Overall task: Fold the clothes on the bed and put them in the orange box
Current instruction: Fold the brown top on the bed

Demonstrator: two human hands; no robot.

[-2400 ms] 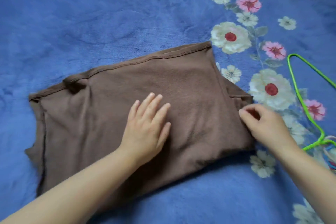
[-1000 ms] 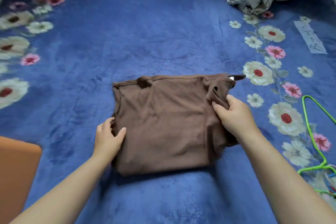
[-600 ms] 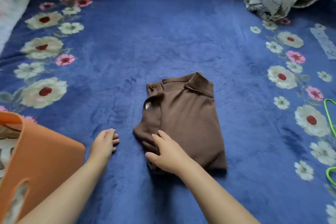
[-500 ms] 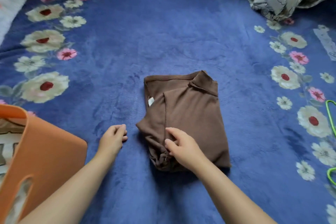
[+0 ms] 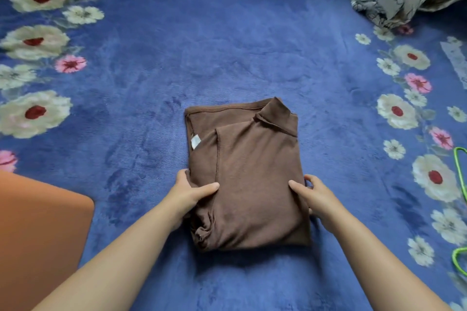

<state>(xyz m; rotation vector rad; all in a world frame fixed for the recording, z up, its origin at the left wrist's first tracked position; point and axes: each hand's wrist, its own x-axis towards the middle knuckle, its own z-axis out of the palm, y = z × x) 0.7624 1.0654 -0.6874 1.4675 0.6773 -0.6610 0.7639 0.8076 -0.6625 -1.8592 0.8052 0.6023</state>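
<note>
Folded brown garment [image 5: 252,179] on blue blanket [image 5: 227,45], left hand [image 5: 188,193], right hand [image 5: 316,195] gripping its sides

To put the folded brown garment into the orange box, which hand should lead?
Probably the left hand. It grips the brown garment's left edge, and the orange box lies on that side. The right hand grips the opposite edge, farther from the box.
</note>
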